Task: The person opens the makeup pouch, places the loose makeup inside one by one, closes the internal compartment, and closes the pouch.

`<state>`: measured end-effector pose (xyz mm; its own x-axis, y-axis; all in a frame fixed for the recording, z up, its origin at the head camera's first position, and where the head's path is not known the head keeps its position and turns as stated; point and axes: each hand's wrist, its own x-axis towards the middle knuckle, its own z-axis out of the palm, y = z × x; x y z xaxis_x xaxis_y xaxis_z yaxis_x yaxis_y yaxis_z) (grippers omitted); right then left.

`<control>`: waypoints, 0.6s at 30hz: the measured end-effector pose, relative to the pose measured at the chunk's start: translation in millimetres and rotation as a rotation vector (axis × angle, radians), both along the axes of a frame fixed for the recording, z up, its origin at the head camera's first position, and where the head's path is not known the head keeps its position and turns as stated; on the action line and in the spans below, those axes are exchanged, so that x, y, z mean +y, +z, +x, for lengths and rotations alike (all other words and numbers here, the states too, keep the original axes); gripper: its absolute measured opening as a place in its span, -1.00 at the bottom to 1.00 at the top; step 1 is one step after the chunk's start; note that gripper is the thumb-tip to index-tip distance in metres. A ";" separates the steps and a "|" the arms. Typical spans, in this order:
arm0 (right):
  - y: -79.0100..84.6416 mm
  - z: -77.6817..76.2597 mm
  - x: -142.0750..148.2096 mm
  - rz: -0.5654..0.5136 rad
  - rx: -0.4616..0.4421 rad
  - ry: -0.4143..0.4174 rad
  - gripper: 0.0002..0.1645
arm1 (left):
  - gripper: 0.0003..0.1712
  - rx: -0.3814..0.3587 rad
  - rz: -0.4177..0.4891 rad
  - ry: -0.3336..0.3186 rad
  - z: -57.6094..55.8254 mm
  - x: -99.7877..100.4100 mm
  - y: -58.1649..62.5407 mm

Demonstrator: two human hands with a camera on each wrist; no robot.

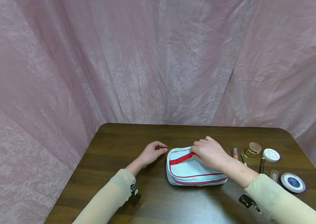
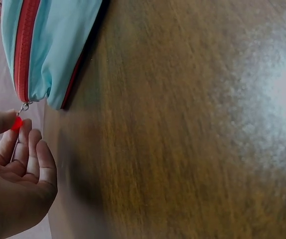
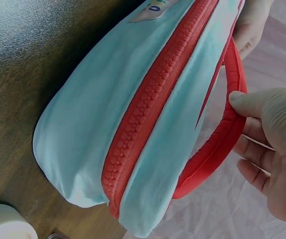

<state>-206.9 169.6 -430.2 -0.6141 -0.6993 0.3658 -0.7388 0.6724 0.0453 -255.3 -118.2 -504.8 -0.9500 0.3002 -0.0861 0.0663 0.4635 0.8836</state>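
A light blue pouch [image 1: 194, 169] with red piping and a red zipper [image 3: 150, 94] lies on the wooden table; the zipper's teeth are meshed along the part that shows. At its left end my left hand [image 1: 153, 153] pinches a red zipper pull [image 2: 17, 123], which hangs from a small metal link, between thumb and fingers. My right hand [image 1: 209, 154] reaches over the top and grips the red carry strap [image 3: 215, 144], thumb on one side and fingers behind. In the right wrist view the strap arches up off the pouch.
Right of the pouch stand a gold-lidded jar [image 1: 253, 149], a white round case [image 1: 271, 155], a round compact with a blue label [image 1: 293, 182], a pinkish tube [image 1: 235, 153], a dark slim stick [image 1: 262, 165] and a small clear-capped item [image 1: 274, 175]. Pink curtains [image 1: 158, 62] hang behind the table.
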 end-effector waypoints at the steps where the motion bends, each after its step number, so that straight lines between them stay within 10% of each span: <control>1: -0.3 -0.1 -0.1 -0.001 -0.004 -0.003 -0.88 | -0.75 0.003 0.004 0.001 0.3 -0.1 0.1; 18: -1.8 -1.9 -3.5 0.024 -0.035 -0.067 -0.84 | -0.84 0.062 -0.042 -0.023 3.5 -6.8 -1.0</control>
<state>-208.8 166.1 -432.0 -0.6723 -0.6643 0.3266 -0.6933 0.7197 0.0366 -251.8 -125.1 -505.8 -0.9467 0.3198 -0.0401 0.1318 0.4975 0.8574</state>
